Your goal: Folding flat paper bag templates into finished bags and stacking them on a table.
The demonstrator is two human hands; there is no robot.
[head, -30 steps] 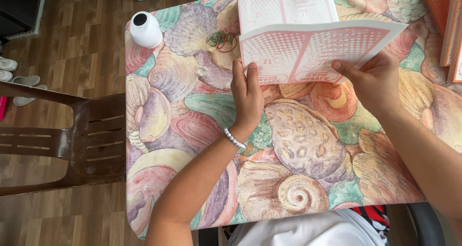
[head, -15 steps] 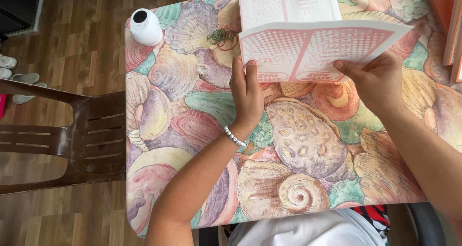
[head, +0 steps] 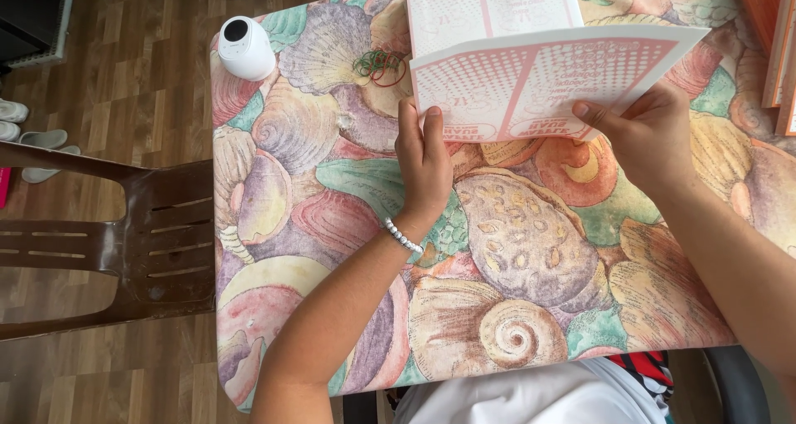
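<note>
Wooden plank flooring [head: 124, 67] runs along the left of the room, and on it stands a table covered in a seashell-patterned cloth [head: 348, 217] in pinks, greens and purples. At nine o'clock from the table sits a brown plastic chair [head: 124, 242], its slatted seat tucked close to the table edge.

Up at twelve o'clock on the table, a pink-and-white printed cardboard sheet [head: 547, 80] is held tilted, its lower edge just above the cloth. Behind it, also at twelve o'clock, another sheet of the same pink print [head: 489, 5] lies flat. The left hand [head: 424, 163], a white bead bracelet [head: 402, 237] on its wrist, grips the tilted sheet's lower left corner with fingers curled around the edge. The right hand [head: 643, 138] pinches the sheet's lower right part, thumb on the front face and fingers behind.

At one o'clock, an orange stack [head: 767, 26] reaches the frame edge; what it holds I cannot tell. At eleven o'clock stands a small white rounded device [head: 245, 47], and between it and the sheets lies a loose heap of coloured rubber bands [head: 380, 63].
</note>
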